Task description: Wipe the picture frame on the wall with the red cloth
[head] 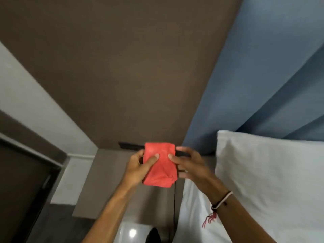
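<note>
Head view: your left hand [140, 165] and right hand [185, 165] both pinch the folded red cloth [159, 165].
Risk: no picture frame visible; you may wipe bare wall [122, 67].

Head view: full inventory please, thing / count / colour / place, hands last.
red cloth: 1, red, folded, centre, held in both hands
dark strip: 1, black, on the brown wall behind the cloth, partly hidden; cannot tell what it is
pillow: 1, white, right
curtain: 1, blue, upper right
cable: 1, black, hanging below the cloth
door: 1, dark brown, lower left
wrist threads: dark and pale bands plus a red tassel, right wrist
left hand: 1, gripping the cloth's left edge
right hand: 1, gripping its right edge
</note>
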Available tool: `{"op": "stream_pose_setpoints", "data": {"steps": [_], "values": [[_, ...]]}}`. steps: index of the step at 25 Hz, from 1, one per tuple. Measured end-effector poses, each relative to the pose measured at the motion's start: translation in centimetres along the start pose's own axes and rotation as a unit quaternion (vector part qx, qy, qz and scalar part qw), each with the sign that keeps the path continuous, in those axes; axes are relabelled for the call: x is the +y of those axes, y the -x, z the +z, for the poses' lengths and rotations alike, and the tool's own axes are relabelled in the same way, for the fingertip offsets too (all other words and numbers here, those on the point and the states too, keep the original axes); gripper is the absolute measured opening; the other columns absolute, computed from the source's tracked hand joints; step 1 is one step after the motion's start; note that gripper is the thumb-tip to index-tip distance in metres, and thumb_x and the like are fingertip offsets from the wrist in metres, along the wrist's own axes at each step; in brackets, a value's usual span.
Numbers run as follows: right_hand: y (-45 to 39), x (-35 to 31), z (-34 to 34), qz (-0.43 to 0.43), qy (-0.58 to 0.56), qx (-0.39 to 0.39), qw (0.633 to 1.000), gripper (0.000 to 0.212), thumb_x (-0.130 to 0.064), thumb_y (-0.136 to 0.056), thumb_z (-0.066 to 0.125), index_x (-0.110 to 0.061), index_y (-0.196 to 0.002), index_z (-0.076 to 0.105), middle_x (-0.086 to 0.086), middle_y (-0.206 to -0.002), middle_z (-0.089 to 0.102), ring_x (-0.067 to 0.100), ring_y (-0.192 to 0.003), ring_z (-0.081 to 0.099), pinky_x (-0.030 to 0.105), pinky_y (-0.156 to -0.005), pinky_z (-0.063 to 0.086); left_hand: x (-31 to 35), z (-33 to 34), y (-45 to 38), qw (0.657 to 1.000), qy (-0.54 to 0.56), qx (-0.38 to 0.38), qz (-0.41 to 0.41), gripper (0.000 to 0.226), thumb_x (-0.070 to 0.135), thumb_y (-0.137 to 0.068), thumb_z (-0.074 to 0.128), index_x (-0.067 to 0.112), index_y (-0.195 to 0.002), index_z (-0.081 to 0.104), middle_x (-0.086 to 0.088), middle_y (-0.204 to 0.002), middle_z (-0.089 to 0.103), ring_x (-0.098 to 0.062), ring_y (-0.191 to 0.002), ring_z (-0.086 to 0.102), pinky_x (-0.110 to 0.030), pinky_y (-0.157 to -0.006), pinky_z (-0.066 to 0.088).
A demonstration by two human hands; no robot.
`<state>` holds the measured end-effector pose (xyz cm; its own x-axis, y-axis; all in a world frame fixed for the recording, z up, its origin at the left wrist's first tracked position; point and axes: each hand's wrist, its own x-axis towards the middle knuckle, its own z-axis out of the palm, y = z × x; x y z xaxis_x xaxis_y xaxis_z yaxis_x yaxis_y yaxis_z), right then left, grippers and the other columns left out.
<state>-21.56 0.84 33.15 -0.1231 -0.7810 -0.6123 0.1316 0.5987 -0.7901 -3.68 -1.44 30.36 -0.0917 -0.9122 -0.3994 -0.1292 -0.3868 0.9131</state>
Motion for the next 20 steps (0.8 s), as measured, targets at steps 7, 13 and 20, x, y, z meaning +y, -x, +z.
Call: {"op": "stream_pose_setpoints", "data": {"steps": [7, 13, 20], "values": [[-10.5, 22.9, 3.1, 0.181, -0.006, 0.078, 0.98, 0.043, 0.011, -0.087, 0.07, -0.004, -0.126, 0.057, 0.03, -0.131, 0.064, 0.042, -0.116, 0.066, 0.057, -0.099, 0.054, -23.2, 0.4, -2.9, 0.969, -0.008, -0.018, -0.245, 0.063, -0.013, -0.08, 0.076, 0.0, -0.137, 0.053, -0.026, -0.132, 0.066, -0.027, -0.107, 0.063, -0.04, -0.095, 0.053], [-18.0, 30.4, 3.0, 0.156, 0.064, 0.078, 0.983, 0.044, 0.019, -0.09, 0.059, 0.011, -0.133, 0.055, 0.034, -0.13, 0.061, 0.028, -0.102, 0.055, 0.047, -0.096, 0.054, -32.0, 1.9, -7.4, 0.976, -0.038, -0.014, -0.216, 0.074, -0.016, -0.088, 0.063, 0.007, -0.154, 0.039, -0.022, -0.151, 0.053, -0.032, -0.135, 0.053, -0.049, -0.117, 0.045], [-19.7, 29.4, 1.9, 0.094, 0.241, -0.006, 0.966, 0.069, 0.012, -0.09, 0.06, -0.01, -0.152, 0.038, 0.011, -0.117, 0.056, 0.022, -0.107, 0.057, 0.023, -0.094, 0.057, -32.6, 1.9, -9.0, 0.963, -0.163, -0.115, -0.179, 0.077, -0.013, -0.096, 0.051, 0.013, -0.161, 0.022, -0.022, -0.168, 0.02, -0.041, -0.155, 0.025, -0.051, -0.128, 0.025]]}}
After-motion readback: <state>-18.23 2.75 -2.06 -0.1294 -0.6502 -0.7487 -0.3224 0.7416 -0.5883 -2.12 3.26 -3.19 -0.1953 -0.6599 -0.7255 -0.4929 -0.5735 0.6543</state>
